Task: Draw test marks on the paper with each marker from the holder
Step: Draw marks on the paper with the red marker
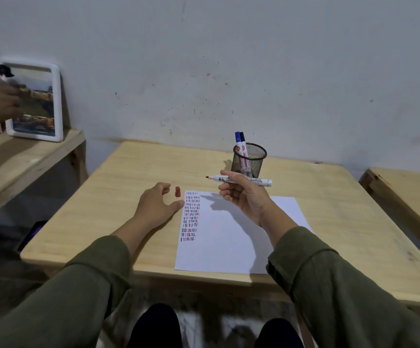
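Right hand [244, 197] raised above the paper [231, 237], fingers pinching an uncapped red marker [239, 180] held level, tip pointing left; left hand [157, 204] rests on the tabletop [133, 172] beside the paper's left edge, fingers loosely spread, gripping nothing; red cap [177, 191] stands just beyond its fingertips; mesh holder [249, 158] behind the paper holds blue and black markers [240, 144]; rows of short red, blue and black marks [191, 216] fill the sheet's left strip.

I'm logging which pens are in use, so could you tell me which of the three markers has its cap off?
The red-tipped marker held level in the right hand; the blue-capped marker and black-capped marker stand capped in the mesh holder.
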{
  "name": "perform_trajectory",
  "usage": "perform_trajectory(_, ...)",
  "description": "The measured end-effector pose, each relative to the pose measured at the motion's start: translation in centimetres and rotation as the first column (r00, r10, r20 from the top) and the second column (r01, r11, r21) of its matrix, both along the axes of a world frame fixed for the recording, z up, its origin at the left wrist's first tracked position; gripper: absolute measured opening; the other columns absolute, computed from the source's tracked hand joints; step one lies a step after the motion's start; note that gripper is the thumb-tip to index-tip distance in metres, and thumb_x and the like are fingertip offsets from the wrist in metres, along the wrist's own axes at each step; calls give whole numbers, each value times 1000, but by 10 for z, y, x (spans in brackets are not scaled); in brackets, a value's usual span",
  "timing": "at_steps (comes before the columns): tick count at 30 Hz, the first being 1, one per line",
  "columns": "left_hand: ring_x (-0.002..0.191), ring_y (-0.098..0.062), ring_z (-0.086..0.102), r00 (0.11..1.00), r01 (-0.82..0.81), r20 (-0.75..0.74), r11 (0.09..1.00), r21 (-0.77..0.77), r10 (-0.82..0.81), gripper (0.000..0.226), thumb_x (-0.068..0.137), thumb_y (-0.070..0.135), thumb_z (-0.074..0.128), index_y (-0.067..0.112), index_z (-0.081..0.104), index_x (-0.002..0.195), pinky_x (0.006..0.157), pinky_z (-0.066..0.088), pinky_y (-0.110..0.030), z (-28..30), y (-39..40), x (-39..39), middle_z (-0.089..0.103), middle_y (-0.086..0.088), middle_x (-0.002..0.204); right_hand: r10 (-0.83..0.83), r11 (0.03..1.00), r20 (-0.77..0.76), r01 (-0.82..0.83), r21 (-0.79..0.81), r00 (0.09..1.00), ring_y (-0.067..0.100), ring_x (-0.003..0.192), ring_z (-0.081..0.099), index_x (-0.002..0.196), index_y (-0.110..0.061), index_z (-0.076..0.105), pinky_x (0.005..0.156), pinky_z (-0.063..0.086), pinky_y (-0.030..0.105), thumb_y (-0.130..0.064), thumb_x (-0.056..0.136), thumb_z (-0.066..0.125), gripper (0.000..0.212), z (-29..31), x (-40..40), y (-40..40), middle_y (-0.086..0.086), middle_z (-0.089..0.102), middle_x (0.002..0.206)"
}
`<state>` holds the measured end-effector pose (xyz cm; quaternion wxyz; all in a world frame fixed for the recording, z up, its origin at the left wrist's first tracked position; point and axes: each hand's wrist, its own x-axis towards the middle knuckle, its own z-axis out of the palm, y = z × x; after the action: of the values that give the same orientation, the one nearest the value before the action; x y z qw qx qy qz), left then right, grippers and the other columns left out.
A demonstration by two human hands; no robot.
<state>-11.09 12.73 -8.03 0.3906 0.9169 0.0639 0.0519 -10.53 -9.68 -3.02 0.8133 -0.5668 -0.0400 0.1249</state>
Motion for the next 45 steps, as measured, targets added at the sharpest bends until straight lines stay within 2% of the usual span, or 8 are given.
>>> perform_trajectory(4, 130, -23, 43, 999, 35, -18, 992, 122, -33, 87, 67, 53, 71, 14, 39, 138, 107, 36, -41, -5, 2, -9, 49, -4, 141, 37, 999, -32, -38, -29, 999, 11, 61, 64, 100, -9, 65, 59, 50, 17, -12, 95, 46, 20, -14, -14, 7, 2, 70, 63)
perform_trajectory(7, 131, -24, 41, 998, 60, -16, 973, 224, -58, 93, 64, 61, 69, 16, 37, 139, 107, 35, -41, -9, 2, -15, 48, -3, 141, 36, 997, -35, -39, -65, 999, 12, 53, 58, 89, -8, 66, 51, 44, 19, -11, 91, 54, 13, -25, -28, 15, 3, 64, 58)
perform_trajectory(10, 132, -24, 40, 997, 77, 3, 966, 246, -80, 94, 63, 64, 67, 16, 37, 139, 108, 33, -42, -12, 3, -17, 47, -3, 142, 50, 995, -16, -51, -89, 999, 11, 41, 49, 82, -5, 62, 39, 36, 19, -8, 87, 60, 7, -33, -40, 20, 3, 57, 49)
perform_trajectory(12, 132, -25, 40, 996, 84, 14, 964, 253, -91, 94, 63, 65, 66, 16, 38, 139, 108, 33, -43, -13, 4, -18, 47, -3, 142, 61, 991, -3, -61, -117, 998, 11, 39, 46, 81, -4, 63, 38, 36, 19, -7, 87, 61, 6, -35, -46, 22, 3, 56, 47)
perform_trajectory(20, 131, -23, 41, 995, 84, 34, 971, 224, -94, 95, 62, 64, 69, 16, 39, 138, 108, 31, -40, -14, 5, -18, 48, -2, 142, 87, 939, 82, -55, -340, 993, 7, 38, 43, 70, -9, 64, 38, 35, 16, -10, 80, 64, 10, -40, -59, 31, -1, 55, 46)
perform_trajectory(25, 133, -23, 39, 995, 84, 29, 973, 214, -92, 95, 62, 64, 69, 17, 38, 139, 109, 31, -42, -13, 5, -19, 46, -2, 143, 141, 893, 122, -73, -444, 982, 6, 43, 46, 68, -14, 63, 44, 39, 16, -20, 80, 62, 13, -43, -62, 32, -1, 57, 50)
perform_trajectory(41, 131, -22, 41, 995, 80, 47, 973, 216, -92, 94, 63, 64, 69, 18, 38, 139, 107, 30, -41, -15, 4, -18, 47, -2, 142, 216, 884, 101, -150, -443, 971, 6, 46, 50, 77, -2, 63, 49, 44, 16, -18, 79, 64, 16, -47, -63, 31, 0, 58, 53)
perform_trajectory(45, 131, -23, 41, 995, 80, 44, 972, 220, -92, 95, 63, 64, 68, 17, 38, 139, 107, 30, -41, -14, 4, -18, 47, -2, 143, 222, 870, 110, -146, -471, 969, 5, 48, 51, 77, -5, 64, 52, 46, 17, -20, 79, 64, 15, -48, -63, 31, 0, 59, 54)
